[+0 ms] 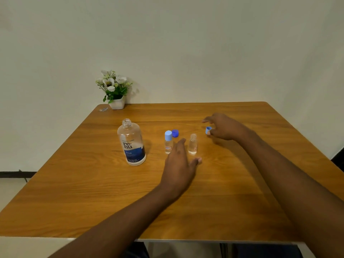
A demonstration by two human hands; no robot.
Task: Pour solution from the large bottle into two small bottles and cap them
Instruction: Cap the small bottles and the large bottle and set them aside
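Observation:
The large clear bottle [131,144] with a blue label stands uncapped left of centre on the wooden table [93,192]. Its dark blue cap [175,133] lies behind a small bottle [168,142] that wears a light blue cap. A second small bottle [192,144] stands uncapped to its right, with clear liquid in it. My left hand [179,164] hovers open just in front of and between the two small bottles, thumb near the uncapped one. My right hand [223,126] pinches a light blue small cap [208,130] between thumb and fingers, to the right of the uncapped bottle.
A white pot of white flowers [114,90] stands at the table's far left corner against the wall, with a small scrap [103,109] beside it. The table's near edge runs along the bottom of the view.

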